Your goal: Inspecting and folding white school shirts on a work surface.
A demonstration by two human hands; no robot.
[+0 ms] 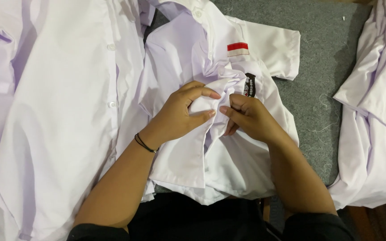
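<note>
At nine o'clock a large white shirt (59, 116) lies spread flat, its button placket (111, 76) running down its right edge, so that the cloth covers most of that side of the grey felt work surface (331, 58).

At the centre lies a smaller short-sleeved white shirt (193, 165), collar toward twelve o'clock and hem toward six, laid face up, which keeps its front within reach of both hands. The left hand (179, 116), with a thin black band (145, 143) at the wrist, has its fingers curled and its thumb pressed against them, pinching a bunched fold of the shirt front; the gathered cloth stands up between the hands rather than lying flat, seemingly because both grips pull it together. The right hand (249, 117), just beside the left and nearly touching it, has its fingers closed narrowly on the same fold from the other side.

Just above the right hand, at about one o'clock from it, sits a dark oval badge (250, 85) on the chest pocket, and above that a small red and white rectangular patch (238, 48). The shirt's short sleeve (275, 51) reaches toward two o'clock.

At three o'clock another white garment (376, 111) lies heaped, well apart from the hands. Loose threads (324, 127) litter the felt between.
</note>
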